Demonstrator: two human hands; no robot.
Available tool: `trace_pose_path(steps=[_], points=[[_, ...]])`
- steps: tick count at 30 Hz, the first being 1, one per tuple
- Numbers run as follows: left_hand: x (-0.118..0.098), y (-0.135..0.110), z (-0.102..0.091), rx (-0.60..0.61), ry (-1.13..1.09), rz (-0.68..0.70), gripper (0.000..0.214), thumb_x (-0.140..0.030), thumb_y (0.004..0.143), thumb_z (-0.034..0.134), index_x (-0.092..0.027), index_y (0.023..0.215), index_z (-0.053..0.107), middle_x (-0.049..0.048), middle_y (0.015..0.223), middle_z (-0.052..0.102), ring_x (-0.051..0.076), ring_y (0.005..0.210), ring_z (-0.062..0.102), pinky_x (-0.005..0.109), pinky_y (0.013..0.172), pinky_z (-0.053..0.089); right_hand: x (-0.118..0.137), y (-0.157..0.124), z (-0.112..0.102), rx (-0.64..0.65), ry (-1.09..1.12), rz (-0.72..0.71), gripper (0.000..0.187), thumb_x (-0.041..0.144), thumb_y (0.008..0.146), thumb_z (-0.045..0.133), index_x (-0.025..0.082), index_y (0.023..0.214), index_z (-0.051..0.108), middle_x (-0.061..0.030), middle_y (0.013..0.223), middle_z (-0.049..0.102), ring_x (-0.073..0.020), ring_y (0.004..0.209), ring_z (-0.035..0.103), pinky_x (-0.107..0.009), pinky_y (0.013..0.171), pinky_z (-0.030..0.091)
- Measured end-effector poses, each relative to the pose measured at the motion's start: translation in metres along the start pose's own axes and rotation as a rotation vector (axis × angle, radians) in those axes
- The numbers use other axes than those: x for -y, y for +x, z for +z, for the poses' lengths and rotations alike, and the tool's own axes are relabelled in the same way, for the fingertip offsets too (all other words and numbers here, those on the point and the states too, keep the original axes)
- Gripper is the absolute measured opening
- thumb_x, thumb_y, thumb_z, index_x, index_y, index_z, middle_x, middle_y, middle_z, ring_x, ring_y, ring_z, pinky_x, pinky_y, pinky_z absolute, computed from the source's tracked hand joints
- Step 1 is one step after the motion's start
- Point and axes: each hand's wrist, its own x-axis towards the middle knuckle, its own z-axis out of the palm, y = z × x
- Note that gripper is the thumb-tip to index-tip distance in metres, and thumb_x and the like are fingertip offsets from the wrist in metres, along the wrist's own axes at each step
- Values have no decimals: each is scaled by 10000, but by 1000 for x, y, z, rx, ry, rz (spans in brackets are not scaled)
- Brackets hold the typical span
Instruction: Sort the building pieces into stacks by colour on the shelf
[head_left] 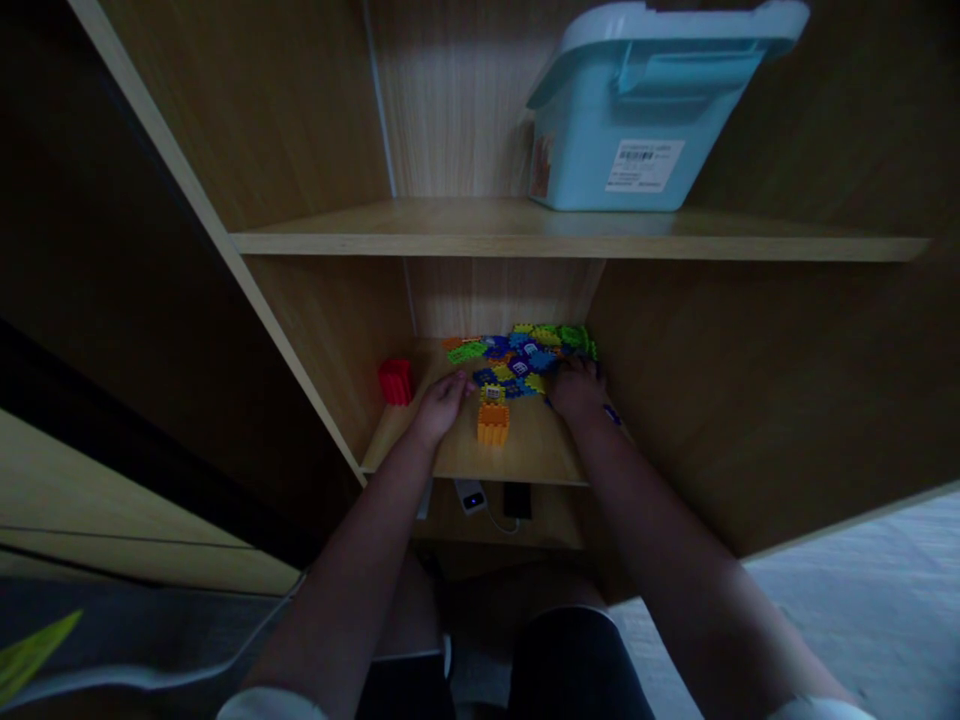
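A loose heap of interlocking plastic puzzle-like building pieces in blue, yellow, green and orange lies on the middle shelf. My left hand is beside the heap's left edge, its fingers loosely curved and apart near a blue piece; nothing shows in them. At the heap's right side, my right hand lies over dark pieces with its fingers apart, their tips partly hidden in shadow. An orange cube of such pieces stands between my hands, near the front. Farther left, a red block stands by the side wall.
A light-blue lidded bin stands on the upper shelf, above my hands. Wooden side panels close in both sides. Below are a white device with a cable and a dark flat object.
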Motion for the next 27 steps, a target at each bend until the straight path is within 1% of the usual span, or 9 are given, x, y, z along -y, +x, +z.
trace_pose_path(steps=[2,6,9,12,14,17,21,24,27], points=[[-1,0,0,-3,1,1,518,-630,1040,498,-222,894,781,59,921,778,228,935,731,389,990,567,0,-1,-2,-27,6,8,507,365,1037,478,113,1420,694,-268,1537,590,-451,1465,426,-683,1201,331],[-2,-1,0,-4,9,-3,505,-608,1045,495,-220,890,779,58,922,775,229,944,732,390,1001,562,-1,-4,-7,-82,28,-1,508,287,1007,490,109,1441,684,-246,1501,628,-433,1388,515,-586,1134,441],[-3,-1,0,-4,14,-10,514,-628,1042,488,-228,890,773,56,923,771,227,938,722,382,977,559,-2,-6,-12,-133,41,-47,515,253,1009,473,99,1458,672,-227,1501,641,-404,1362,547,-512,1117,464],[-4,-2,1,-4,25,2,530,-657,1028,488,-231,873,761,52,904,761,225,932,714,378,974,553,-2,-7,-12,-121,28,-47,481,255,1024,463,83,1406,699,-229,1443,678,-388,1337,565,-473,1095,475],[-4,-2,1,1,28,3,533,-664,1024,488,-231,878,762,52,910,763,225,936,717,378,980,550,-4,-6,-9,-89,18,-47,471,276,1038,463,90,1397,703,-225,1434,684,-381,1346,561,-466,1087,480],[-1,-2,1,13,17,-11,539,-670,1026,483,-230,905,771,53,928,770,225,943,722,373,977,554,-6,-3,-2,-45,9,-63,463,311,1057,457,114,1388,714,-198,1517,643,-380,1402,525,-480,1121,465],[6,0,1,23,7,8,533,-649,1044,477,-226,913,775,56,940,774,223,945,726,373,975,562,-7,2,7,-37,-2,-70,470,325,1077,415,107,1334,743,-187,1571,606,-393,1446,490,-504,1165,433],[6,-1,1,16,13,21,512,-611,1058,485,-220,912,781,60,938,778,224,946,733,388,992,567,-7,4,8,-28,-5,-64,491,332,1077,409,93,1381,713,-196,1578,594,-401,1482,451,-511,1184,409],[2,-2,1,6,14,6,491,-582,1062,497,-214,911,786,61,941,787,227,950,740,399,1009,576,-8,4,7,-13,6,-36,515,346,1069,426,99,1454,662,-217,1560,598,-406,1467,458,-524,1177,401]])
